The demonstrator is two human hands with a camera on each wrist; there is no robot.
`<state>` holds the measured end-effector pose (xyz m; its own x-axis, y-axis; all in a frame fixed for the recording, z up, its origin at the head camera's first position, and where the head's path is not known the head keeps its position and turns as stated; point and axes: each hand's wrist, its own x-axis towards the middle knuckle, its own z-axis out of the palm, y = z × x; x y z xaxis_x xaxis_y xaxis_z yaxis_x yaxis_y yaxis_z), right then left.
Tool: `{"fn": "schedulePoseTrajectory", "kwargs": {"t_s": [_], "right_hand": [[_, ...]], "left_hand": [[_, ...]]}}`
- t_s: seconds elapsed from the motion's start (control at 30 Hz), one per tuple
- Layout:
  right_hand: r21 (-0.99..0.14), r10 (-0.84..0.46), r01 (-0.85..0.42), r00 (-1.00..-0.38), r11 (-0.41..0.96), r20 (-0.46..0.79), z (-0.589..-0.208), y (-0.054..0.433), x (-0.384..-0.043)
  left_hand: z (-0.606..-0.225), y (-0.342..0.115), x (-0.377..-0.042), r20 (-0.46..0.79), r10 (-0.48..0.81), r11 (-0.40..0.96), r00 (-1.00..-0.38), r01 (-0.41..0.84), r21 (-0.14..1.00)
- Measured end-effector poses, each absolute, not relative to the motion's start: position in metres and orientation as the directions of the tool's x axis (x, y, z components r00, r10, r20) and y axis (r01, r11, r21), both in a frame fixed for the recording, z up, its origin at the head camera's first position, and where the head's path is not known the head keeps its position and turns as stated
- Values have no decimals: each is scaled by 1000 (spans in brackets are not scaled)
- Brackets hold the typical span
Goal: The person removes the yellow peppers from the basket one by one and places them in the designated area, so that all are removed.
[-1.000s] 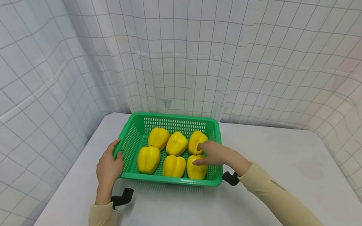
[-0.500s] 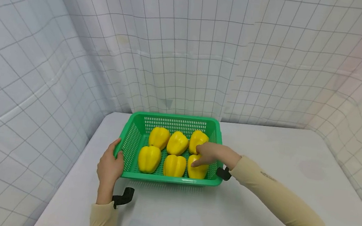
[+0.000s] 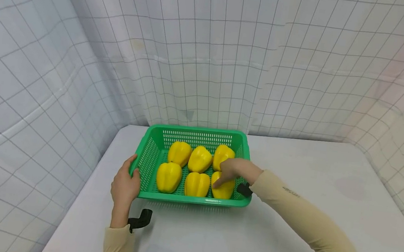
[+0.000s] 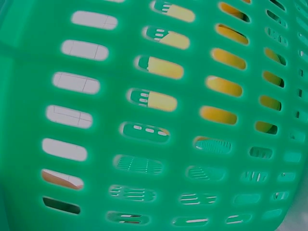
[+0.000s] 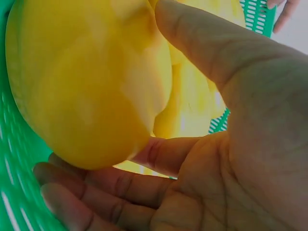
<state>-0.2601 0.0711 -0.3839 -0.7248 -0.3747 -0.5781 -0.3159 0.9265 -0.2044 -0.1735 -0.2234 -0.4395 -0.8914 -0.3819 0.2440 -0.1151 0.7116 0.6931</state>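
Observation:
Several yellow bell peppers lie in two rows inside a green plastic basket [image 3: 193, 200], seen in the head view. On the basket's left side, my left hand [image 3: 126, 184] grips the rim, thumb over the inner edge. My right hand [image 3: 234, 170] reaches over the right rim and holds the front right bell pepper [image 3: 225, 191]. In the right wrist view the thumb lies along one side of that bell pepper [image 5: 86, 91], and the fingers curl round the other. The slotted basket wall [image 4: 103, 65] fills the left wrist view; the left hand is not seen there.
The basket stands on a white table [image 3: 306, 172], near its back edge. A white curtain with a grid pattern [image 3: 211, 51] hangs behind and at both sides. Black wrist mounts [image 3: 141, 219] are on both forearms.
My right hand has moved slightly inward and down, and its fingers have closed round the front right bell pepper. The left hand stays on the basket rim.

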Motion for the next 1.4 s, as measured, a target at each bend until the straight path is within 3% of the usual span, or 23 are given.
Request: {"fn": "schedulePoseTrajectory", "kwargs": {"t_s": [0.47, 1.03, 1.4], "right_hand": [[-142, -318, -295, -722, 945, -614, -387, 59, -259], [-307, -337, -177, -710, 935, -618, -394, 64, -268], [-378, -388, -186, -720, 907, -576, -399, 68, -268]], "left_hand": [[-441, -223, -173, 247, -386, 708, -889, -114, 697], [-440, -224, -174, 249, -386, 710, -888, -114, 695], [-439, -223, -173, 228, -392, 702, -891, -129, 701]]}}
